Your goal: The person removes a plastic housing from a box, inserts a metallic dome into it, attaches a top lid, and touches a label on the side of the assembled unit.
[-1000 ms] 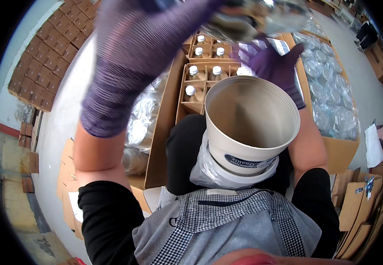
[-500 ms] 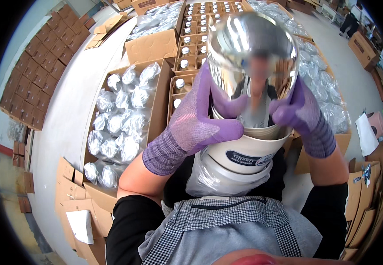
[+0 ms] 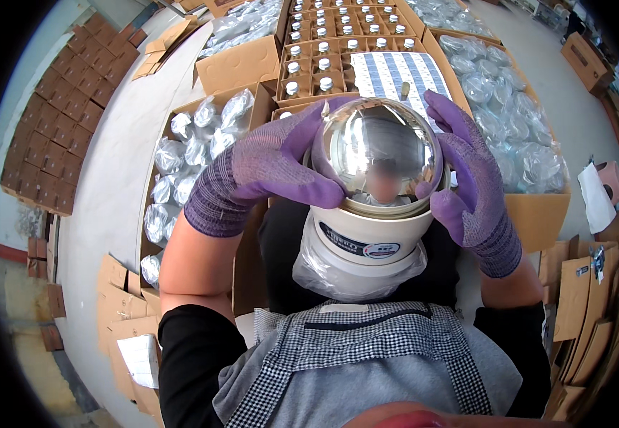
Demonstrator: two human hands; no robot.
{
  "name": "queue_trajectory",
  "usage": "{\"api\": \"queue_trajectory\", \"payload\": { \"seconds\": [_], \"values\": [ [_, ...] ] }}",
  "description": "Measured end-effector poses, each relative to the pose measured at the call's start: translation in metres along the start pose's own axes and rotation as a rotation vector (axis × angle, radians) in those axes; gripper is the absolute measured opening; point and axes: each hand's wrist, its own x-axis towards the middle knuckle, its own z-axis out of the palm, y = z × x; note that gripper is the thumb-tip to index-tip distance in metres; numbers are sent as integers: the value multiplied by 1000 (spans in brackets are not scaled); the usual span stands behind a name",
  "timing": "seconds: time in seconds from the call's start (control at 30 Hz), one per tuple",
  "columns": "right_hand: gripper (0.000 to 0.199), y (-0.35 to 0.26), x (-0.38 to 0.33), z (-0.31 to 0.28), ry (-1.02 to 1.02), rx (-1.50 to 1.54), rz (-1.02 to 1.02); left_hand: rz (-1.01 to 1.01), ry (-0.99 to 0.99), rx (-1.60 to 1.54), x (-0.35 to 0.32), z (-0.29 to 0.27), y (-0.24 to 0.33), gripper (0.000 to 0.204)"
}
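Note:
A mirror-silver flask liner (image 3: pixel 381 153) sits down inside a cream-coloured flask casing (image 3: pixel 374 239), its rounded end up with a small tip at the far side. Clear plastic film (image 3: pixel 316 267) wraps the casing's lower part, which rests between my legs. My left hand (image 3: pixel 270 167), in a purple glove, curves around the left of the liner, thumb on its near side at the casing's rim. On the other side my right hand (image 3: pixel 470 178), also gloved, is open with spread fingers, its thumb near the rim; whether it touches is unclear.
Ahead stand divided cartons of white-capped bottles (image 3: pixel 324 65), with a blue-and-white printed sheet (image 3: pixel 402 71) on top. Boxes of plastic-wrapped pieces (image 3: pixel 199 150) flank me, left and right. Flattened cardboard (image 3: pixel 577 307) leans at the right; stacked cartons (image 3: pixel 60 121) line the left wall.
The liner has gone down into the casing, so mostly its rounded end shows. Both hands have come down with it, and the right fingers have spread away from its side.

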Motion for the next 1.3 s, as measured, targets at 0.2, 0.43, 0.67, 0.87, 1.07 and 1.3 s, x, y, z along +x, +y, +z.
{"api": "queue_trajectory", "payload": {
  "seconds": [0.2,0.43,0.67,0.87,1.07,1.3],
  "values": [
    [72,-18,-12,57,188,390,121,-71,161,93,-19,-4,7,114],
    [82,-14,-11,72,141,390,107,-194,289,1043,-49,20,51,92],
    [97,-15,-6,85,127,534,95,284,105,1315,-43,14,41,79],
    [60,147,17,70,-297,-68,536,453,-265,911,-21,-20,24,79],
    [78,315,-45,124,-624,-184,543,179,-7,1221,-19,8,46,82],
    [63,210,32,98,-319,-268,599,189,406,930,-34,12,51,88]
  ]
}}
